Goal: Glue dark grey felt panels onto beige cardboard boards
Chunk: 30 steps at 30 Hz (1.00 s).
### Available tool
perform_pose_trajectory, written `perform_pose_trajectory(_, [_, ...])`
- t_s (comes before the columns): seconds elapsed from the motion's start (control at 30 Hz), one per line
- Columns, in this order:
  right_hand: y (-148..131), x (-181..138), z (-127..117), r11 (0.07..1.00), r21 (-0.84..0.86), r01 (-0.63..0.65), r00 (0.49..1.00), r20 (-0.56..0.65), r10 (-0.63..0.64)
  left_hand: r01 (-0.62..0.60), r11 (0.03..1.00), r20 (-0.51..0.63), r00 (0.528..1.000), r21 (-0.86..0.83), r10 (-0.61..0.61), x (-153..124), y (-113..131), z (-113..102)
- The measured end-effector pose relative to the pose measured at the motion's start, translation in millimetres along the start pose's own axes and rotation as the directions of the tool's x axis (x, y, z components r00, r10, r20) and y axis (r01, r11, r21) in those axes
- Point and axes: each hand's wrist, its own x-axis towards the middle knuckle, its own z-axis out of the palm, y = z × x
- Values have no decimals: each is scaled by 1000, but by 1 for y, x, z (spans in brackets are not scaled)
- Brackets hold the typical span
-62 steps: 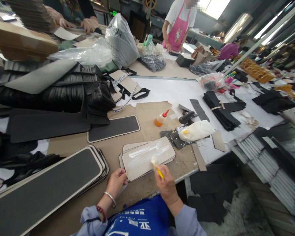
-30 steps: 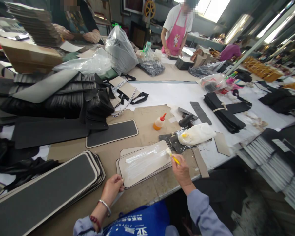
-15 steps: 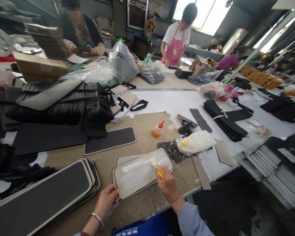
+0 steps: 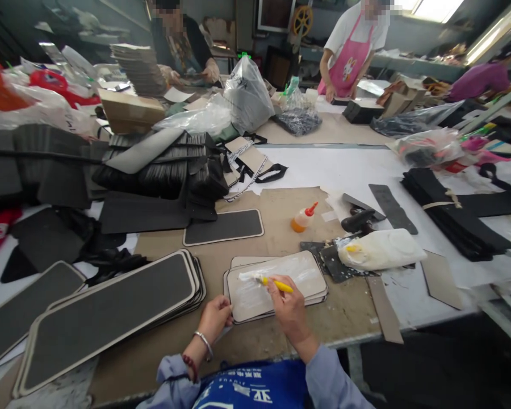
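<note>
My right hand [image 4: 290,309] grips a yellow-handled brush [image 4: 283,285], its bristle end against the upper left of a beige rounded panel [image 4: 300,271]. White, wet-looking streaks cover much of that panel, which tops a small pile of similar ones. At its lower left corner, my left hand [image 4: 216,318] has its fingers closed on the edge. Beyond the pile stands a small squeeze bottle [image 4: 300,220] with a red tip and orange liquid. To the right, a white plastic container [image 4: 383,249] lies on dark scraps, with yellow showing at its opening.
Long dark panels with pale borders [image 4: 111,309] are stacked at left. Behind them sit bundled black pieces [image 4: 153,170]. Tied black strips [image 4: 455,213] lie at right, past a black-handled tool [image 4: 357,218]. Two people [image 4: 349,62] [image 4: 185,57] work across the table.
The brush has moved leftward across the panel, and its handle now points to the right. My left hand stays at the corner. The whole view has shifted left and down.
</note>
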Motion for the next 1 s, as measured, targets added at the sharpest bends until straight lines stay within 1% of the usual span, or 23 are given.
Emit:
perform_pose_trajectory(0.07, [-10,8,11,997,66,-48,998,-37,50,-1,1000,-3,1000,-2,1,0,0,1])
perform_pose_trajectory(0.13, [-13,13,19,994,98,-45,999,-25,48,0,1000,-4,1000,0,0,0,0,1])
perform_pose_trajectory(0.2, [-13,12,22,994,106,-2,999,42,-3,1,1000,-4,1000,5,-1,0,1,1])
perform_pose_trajectory(0.3, [-18,-3,17,989,124,86,979,176,-107,-10,1000,4,1000,18,10,-2,2,0])
perform_pose_trajectory(0.33, [-21,-9,15,987,129,95,972,201,-119,-14,1000,12,1000,22,14,-2,3,0])
perform_pose_trajectory(0.4, [-29,-21,11,990,128,66,973,212,-92,-18,999,31,999,28,18,-3,3,-2])
perform_pose_trajectory(0.5, [-33,-29,11,992,122,-11,987,158,-9,-5,999,55,999,39,3,-4,2,-4])
perform_pose_trajectory(0.53, [-29,-30,10,993,118,-28,991,134,12,-1,999,57,998,44,-1,-4,2,-4])
perform_pose_trajectory(0.6, [-14,-30,1,994,86,-66,996,65,60,6,998,53,999,58,-9,-3,1,-5])
perform_pose_trajectory(0.63, [-3,-30,-7,995,52,-89,996,16,88,7,998,47,999,64,-10,-3,1,-6])
perform_pose_trajectory(0.7, [24,-30,-32,989,-51,-138,984,-123,131,9,997,37,999,77,-12,-3,1,-6])
perform_pose_trajectory(0.77, [51,-31,-62,967,-175,-185,951,-280,131,7,997,40,999,81,-10,-3,2,-6])
perform_pose_trajectory(0.83, [72,-30,-89,944,-261,-204,927,-362,100,3,997,43,999,82,-7,-3,2,-6])
perform_pose_trajectory(0.9, [82,-28,-105,927,-325,-187,926,-375,55,-1,997,39,999,83,-2,-3,2,-5])
perform_pose_trajectory(0.93, [84,-28,-108,922,-350,-165,930,-366,27,-3,996,37,999,86,0,-3,3,-5])
perform_pose_trajectory(1.0, [81,-28,-105,920,-376,-108,944,-330,-24,-4,996,38,999,92,0,-3,3,-5])
